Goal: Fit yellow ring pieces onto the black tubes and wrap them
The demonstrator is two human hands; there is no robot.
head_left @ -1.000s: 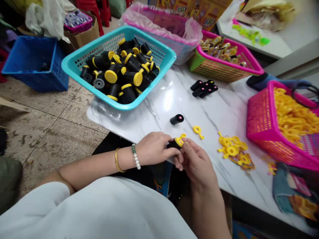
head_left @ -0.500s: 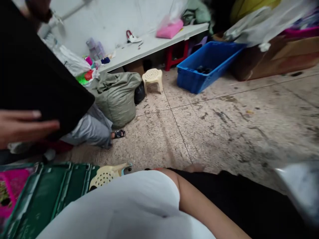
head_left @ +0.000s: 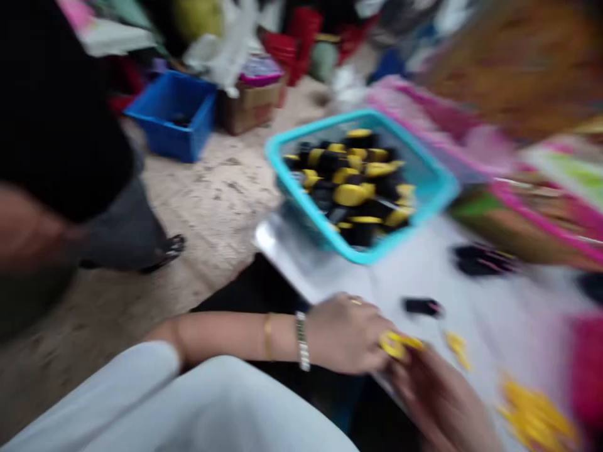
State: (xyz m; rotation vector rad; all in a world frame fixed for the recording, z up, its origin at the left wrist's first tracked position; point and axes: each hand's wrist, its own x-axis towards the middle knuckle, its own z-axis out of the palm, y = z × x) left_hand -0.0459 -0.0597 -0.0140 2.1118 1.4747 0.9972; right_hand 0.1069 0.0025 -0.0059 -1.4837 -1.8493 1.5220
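A far turquoise basket [head_left: 362, 257] is holding black-and-yellow pieces [head_left: 349, 194], the left hand [head_left: 346, 333] a yellow part [head_left: 394, 346], the blurred right hand's [head_left: 445, 392] grip being unclear.

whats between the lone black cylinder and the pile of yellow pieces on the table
In the head view, a loose yellow piece lies between the lone black cylinder and the yellow pile; blur hides its finer shape.
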